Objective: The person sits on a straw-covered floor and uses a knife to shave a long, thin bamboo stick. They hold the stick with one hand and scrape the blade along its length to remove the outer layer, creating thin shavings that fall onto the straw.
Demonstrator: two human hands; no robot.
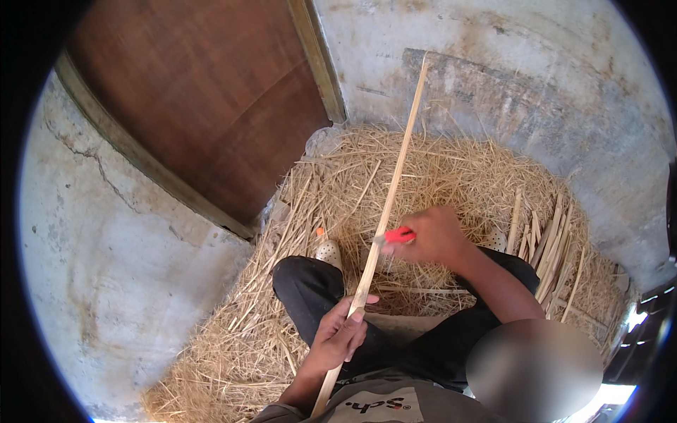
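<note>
A long, pale strip of split bamboo or wood [397,176] slants from my lap up toward the far wall. My left hand [340,336] is closed around its lower part, near a darker band on the strip. In my right hand [436,236] is a red-handled utility knife [400,235], gripped in a fist. The knife's front end meets the strip above my left hand; motion blurs it, so the blade's exact contact is hard to see.
Shavings [451,169] cover the floor around my feet. Several split strips [553,240] lie in a bundle at the right. A brown door [204,92] stands at the far left, between stained plaster walls [564,92]. A small orange object [320,231] lies near my left shoe [328,252].
</note>
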